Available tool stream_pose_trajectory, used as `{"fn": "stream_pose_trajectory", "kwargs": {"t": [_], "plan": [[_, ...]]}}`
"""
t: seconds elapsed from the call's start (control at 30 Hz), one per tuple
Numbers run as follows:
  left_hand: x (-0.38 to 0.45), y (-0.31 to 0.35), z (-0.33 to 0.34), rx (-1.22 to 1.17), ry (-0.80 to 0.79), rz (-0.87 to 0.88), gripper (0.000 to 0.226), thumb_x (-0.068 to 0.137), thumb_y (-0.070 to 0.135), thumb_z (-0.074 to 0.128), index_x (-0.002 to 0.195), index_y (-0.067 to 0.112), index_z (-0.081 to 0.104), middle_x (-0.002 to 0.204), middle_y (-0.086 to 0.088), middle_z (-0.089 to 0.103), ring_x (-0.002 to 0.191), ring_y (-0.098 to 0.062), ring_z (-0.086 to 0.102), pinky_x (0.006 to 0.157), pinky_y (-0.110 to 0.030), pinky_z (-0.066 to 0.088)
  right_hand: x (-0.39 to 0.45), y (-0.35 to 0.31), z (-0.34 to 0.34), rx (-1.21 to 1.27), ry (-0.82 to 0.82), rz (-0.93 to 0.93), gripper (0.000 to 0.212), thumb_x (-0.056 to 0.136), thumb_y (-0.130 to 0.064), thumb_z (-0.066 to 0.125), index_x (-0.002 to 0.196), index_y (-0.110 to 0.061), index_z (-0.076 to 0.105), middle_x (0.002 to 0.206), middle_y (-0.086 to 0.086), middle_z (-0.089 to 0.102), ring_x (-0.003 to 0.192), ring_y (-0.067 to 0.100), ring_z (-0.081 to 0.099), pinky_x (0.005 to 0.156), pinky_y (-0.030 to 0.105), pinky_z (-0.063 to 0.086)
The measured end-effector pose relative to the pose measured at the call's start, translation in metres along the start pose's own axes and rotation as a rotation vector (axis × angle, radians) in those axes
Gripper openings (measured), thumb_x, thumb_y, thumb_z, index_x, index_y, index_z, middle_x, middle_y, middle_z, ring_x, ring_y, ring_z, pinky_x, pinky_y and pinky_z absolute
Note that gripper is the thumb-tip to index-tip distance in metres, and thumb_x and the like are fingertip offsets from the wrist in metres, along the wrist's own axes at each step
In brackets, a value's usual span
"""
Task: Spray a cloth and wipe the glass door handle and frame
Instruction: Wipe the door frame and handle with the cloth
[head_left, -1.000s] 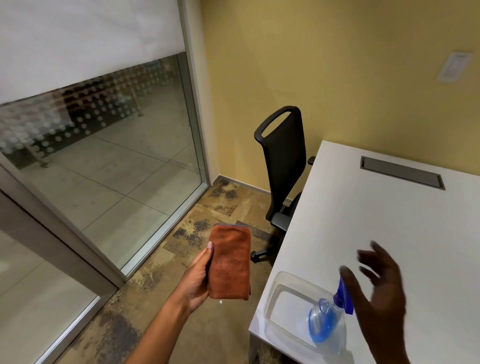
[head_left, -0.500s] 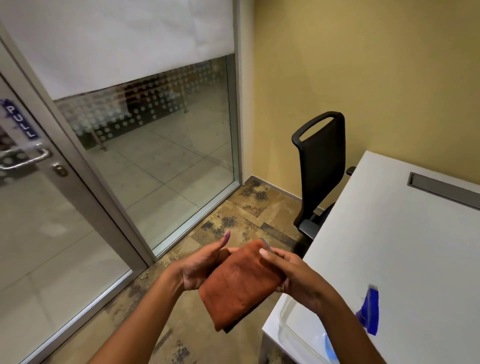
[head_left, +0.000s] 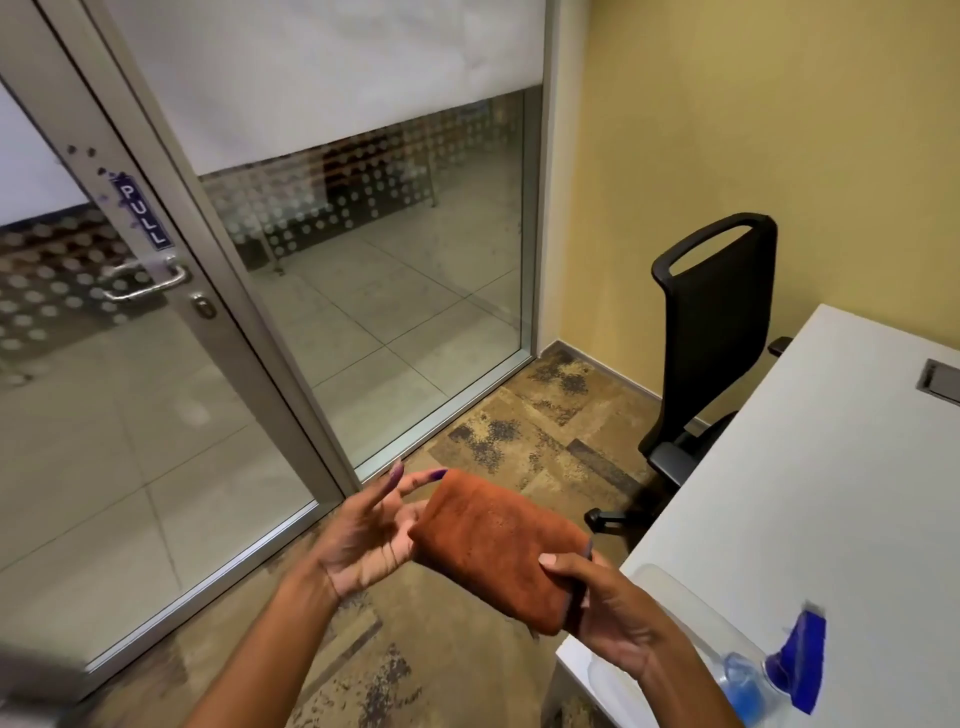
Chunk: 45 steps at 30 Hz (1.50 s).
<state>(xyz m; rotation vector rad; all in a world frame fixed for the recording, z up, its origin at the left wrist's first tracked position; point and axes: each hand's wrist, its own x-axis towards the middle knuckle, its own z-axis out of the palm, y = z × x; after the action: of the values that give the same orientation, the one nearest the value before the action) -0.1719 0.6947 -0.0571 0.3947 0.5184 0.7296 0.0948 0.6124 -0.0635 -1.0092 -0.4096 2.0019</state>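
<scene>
Gripping folded cloth (head_left: 498, 551), right hand (head_left: 608, 608), spray bottle (head_left: 769, 680) seemingly in tray (head_left: 675, 597)

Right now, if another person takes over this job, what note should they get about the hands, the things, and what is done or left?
Right hand: pinches one end of the folded orange cloth.
Left hand: open, fingers spread, at the cloth's other end.
Spray bottle: stands on the white table, by a clear tray.
Door handle: below the PULL sign, untouched.
Done: cloth in hand; whether sprayed, cannot tell.
Left: wipe handle and door frame.
</scene>
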Motion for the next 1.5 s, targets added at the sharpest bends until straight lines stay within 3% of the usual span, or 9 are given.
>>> {"fn": "stream_pose_trajectory", "kwargs": {"t": [0.07,0.2,0.4,0.53,0.7,0.83,0.93,1.37,1.5], "plan": [[-0.009,-0.011,-0.009,-0.083,0.007,0.085,0.069,0.091,0.026,0.067,0.148,0.0,0.037,0.133,-0.031,0.062,0.113,-0.037,0.069,0.1,-0.05,0.053,0.004,0.006,0.01,0.049,-0.016,-0.003,0.044,0.062,0.001,0.076,0.105,-0.008,0.075,0.109,0.018,0.073,0.092,0.029,0.073,0.068,0.039,0.06],[-0.019,-0.023,-0.021,-0.142,0.118,0.254,0.085,0.063,0.004,0.094,0.138,-0.005,0.055,0.139,-0.027,0.059,0.119,-0.033,0.067,0.094,-0.05,0.059,0.022,0.018,0.037,0.113,-0.017,-0.013,0.052,0.063,0.009,0.074,0.114,-0.003,0.068,0.115,0.023,0.07,0.098,0.033,0.07,0.077,0.044,0.06],[-0.024,0.001,-0.039,-0.012,0.276,0.375,0.052,0.086,-0.013,0.061,0.136,0.001,0.058,0.134,-0.026,0.063,0.109,-0.029,0.071,0.083,-0.039,0.063,0.059,0.043,0.085,0.16,0.02,-0.054,0.051,0.073,0.015,0.057,0.122,0.0,0.061,0.116,0.024,0.069,0.102,0.036,0.069,0.096,0.049,0.049],[-0.037,0.047,-0.062,0.062,0.293,0.422,0.05,0.085,-0.013,0.063,0.133,0.0,0.061,0.129,-0.022,0.067,0.104,-0.026,0.073,0.079,-0.036,0.064,0.085,0.05,0.122,0.266,-0.13,-0.001,0.054,0.074,0.001,0.07,0.126,-0.003,0.061,0.13,0.024,0.062,0.117,0.039,0.061,0.093,0.052,0.053],[-0.054,0.11,-0.088,0.068,0.272,0.424,0.053,0.082,-0.01,0.071,0.133,0.001,0.06,0.125,-0.019,0.069,0.099,-0.023,0.072,0.08,-0.032,0.064,0.123,0.055,0.177,0.242,-0.168,-0.001,0.058,0.063,-0.01,0.086,0.118,-0.003,0.067,0.127,0.027,0.062,0.115,0.042,0.062,0.082,0.049,0.057],[-0.066,0.161,-0.111,0.08,0.268,0.457,0.052,0.083,-0.006,0.07,0.133,0.001,0.058,0.121,-0.018,0.07,0.097,-0.022,0.072,0.082,-0.03,0.061,0.166,0.064,0.222,0.244,-0.11,-0.041,0.064,0.068,0.013,0.067,0.129,0.002,0.054,0.125,0.03,0.062,0.11,0.044,0.064,0.08,0.053,0.057],[-0.078,0.196,-0.127,0.088,0.266,0.469,0.046,0.089,-0.01,0.063,0.133,0.001,0.058,0.116,-0.016,0.072,0.093,-0.02,0.073,0.079,-0.029,0.064,0.193,0.069,0.252,0.252,-0.098,-0.042,0.061,0.069,0.016,0.057,0.129,0.002,0.054,0.123,0.029,0.063,0.106,0.041,0.066,0.084,0.056,0.056],[-0.09,0.309,-0.171,0.139,0.338,0.532,0.034,0.089,0.009,0.064,0.123,0.002,0.067,0.104,-0.013,0.074,0.087,-0.015,0.072,0.071,-0.029,0.063,0.28,0.051,0.352,0.352,-0.211,-0.077,0.039,0.076,0.008,0.053,0.112,0.004,0.067,0.115,0.027,0.068,0.098,0.037,0.071,0.076,0.05,0.06],[-0.08,0.349,-0.197,0.112,0.4,0.55,0.026,0.097,0.022,0.058,0.112,0.007,0.072,0.101,-0.018,0.073,0.082,-0.027,0.074,0.069,-0.038,0.065,0.326,0.028,0.379,0.324,-0.189,-0.126,0.029,0.075,0.001,0.06,0.099,-0.004,0.075,0.106,0.021,0.073,0.09,0.032,0.073,0.07,0.045,0.06]]}}
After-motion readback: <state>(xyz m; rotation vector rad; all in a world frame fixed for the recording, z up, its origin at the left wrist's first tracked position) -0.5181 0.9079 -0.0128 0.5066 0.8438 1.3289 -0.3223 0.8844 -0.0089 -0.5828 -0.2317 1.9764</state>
